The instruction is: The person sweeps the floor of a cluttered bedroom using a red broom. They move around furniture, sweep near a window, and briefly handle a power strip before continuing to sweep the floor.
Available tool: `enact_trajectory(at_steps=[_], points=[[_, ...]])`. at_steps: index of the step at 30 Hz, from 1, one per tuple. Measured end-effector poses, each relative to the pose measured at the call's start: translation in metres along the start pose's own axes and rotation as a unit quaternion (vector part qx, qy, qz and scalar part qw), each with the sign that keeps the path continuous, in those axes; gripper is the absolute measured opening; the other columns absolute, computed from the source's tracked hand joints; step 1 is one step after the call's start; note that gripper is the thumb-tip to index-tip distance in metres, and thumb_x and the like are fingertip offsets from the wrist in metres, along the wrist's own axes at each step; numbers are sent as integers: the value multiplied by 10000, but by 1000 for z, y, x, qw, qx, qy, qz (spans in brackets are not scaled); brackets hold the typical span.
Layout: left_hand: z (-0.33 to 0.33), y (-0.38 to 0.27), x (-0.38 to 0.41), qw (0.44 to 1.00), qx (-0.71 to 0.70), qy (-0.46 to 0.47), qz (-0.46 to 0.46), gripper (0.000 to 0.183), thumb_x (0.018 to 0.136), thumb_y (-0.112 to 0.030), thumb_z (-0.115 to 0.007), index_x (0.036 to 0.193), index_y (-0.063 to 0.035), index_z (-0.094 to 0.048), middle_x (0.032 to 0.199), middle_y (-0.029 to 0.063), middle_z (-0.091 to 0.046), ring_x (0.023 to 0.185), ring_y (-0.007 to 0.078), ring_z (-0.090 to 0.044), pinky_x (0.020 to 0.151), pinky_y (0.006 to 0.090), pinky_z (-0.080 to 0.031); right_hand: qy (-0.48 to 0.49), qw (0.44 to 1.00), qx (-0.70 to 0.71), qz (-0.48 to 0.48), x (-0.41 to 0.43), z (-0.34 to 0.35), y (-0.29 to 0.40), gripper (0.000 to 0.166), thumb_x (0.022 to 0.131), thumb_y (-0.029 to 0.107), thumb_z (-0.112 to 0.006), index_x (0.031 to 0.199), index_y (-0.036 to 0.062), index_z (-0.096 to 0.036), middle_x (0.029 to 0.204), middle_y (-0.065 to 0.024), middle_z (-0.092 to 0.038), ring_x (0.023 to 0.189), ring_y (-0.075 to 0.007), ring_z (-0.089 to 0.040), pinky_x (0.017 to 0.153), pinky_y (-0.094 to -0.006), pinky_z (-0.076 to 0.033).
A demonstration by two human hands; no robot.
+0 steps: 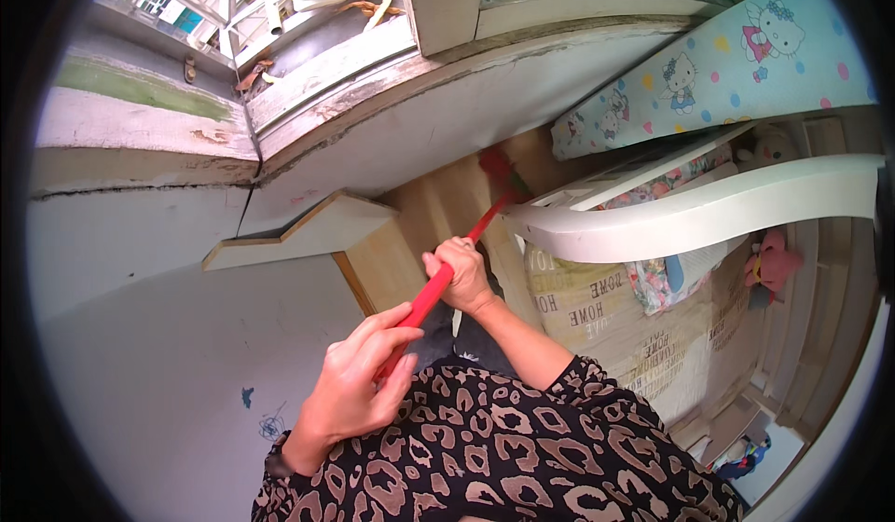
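A red-handled broom (435, 291) slants from my chest up towards the floor ahead. My left hand (367, 375) is wrapped around the upper end of the handle, its index finger lying along it. Lower on the handle, my right hand (465, 277) is closed in a fist. The blurred broom head (500, 169), red with a green part, is down on the wood-toned floor (437, 197), between the wall below the window and the end of the white bed frame.
The curved white bed rail (692, 211) is close on the right, above a bed with a printed cover (594, 305) and a pink plush toy (772, 260). A cartoon-printed panel (678, 85) leans behind. A low white board with a stepped edge (308, 232) and a window sill (335, 95) bound the left.
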State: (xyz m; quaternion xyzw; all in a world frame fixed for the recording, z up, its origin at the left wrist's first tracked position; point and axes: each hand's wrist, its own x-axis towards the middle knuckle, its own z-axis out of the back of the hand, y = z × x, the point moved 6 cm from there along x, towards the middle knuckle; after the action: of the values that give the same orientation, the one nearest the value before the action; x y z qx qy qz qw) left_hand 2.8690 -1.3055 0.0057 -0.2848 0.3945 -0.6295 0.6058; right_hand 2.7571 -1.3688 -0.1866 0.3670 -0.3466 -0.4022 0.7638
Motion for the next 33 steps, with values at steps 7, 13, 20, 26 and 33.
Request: enact_trajectory(at_steps=[7, 13, 20, 26, 33], points=[[-10, -64, 8, 989, 87, 0, -120, 316, 642, -199, -807, 885, -55, -664, 1017, 226, -651, 620, 194, -653, 487, 243, -482, 73, 990, 94, 77, 9, 50, 25, 270, 723, 4, -642, 557, 49, -433, 537, -109, -439, 501, -283, -458, 560, -362, -383], [-39, -79, 22, 980, -7, -27, -197, 266, 679, -258, -790, 767, -81, -610, 921, 123, -631, 566, 148, -558, 521, 266, -430, 0, 997, 60, 53, 2, 83, 18, 280, 707, -56, -624, 546, 35, -414, 524, -116, -411, 478, -286, -431, 515, -365, -375], [-50, -37, 10, 925, -312, -154, -150, 296, 741, 8, -679, 547, -18, -457, 546, 62, -455, 488, 239, -471, 511, 327, -377, 53, 991, 99, 69, -4, 39, 12, 301, 686, -27, -636, 540, 45, -383, 524, -120, -388, 470, -292, -414, 514, -361, -342], [-44, -67, -1, 939, -248, -174, -162, 352, 737, -49, -733, 545, -60, -438, 517, 41, -386, 443, 217, -386, 455, 329, -297, 130, 974, 156, 105, -4, 29, 40, 294, 666, -34, -629, 529, 51, -383, 515, -117, -404, 474, -284, -428, 514, -361, -350], [-29, -94, -2, 934, -242, -88, -245, 555, 761, -383, -745, 1091, 28, -568, 1048, 162, -575, 990, 342, -562, 869, 432, -454, 115, 964, 202, 130, 4, 45, 66, 269, 669, -68, -614, 550, 28, -394, 524, -108, -376, 458, -278, -400, 499, -356, -371]])
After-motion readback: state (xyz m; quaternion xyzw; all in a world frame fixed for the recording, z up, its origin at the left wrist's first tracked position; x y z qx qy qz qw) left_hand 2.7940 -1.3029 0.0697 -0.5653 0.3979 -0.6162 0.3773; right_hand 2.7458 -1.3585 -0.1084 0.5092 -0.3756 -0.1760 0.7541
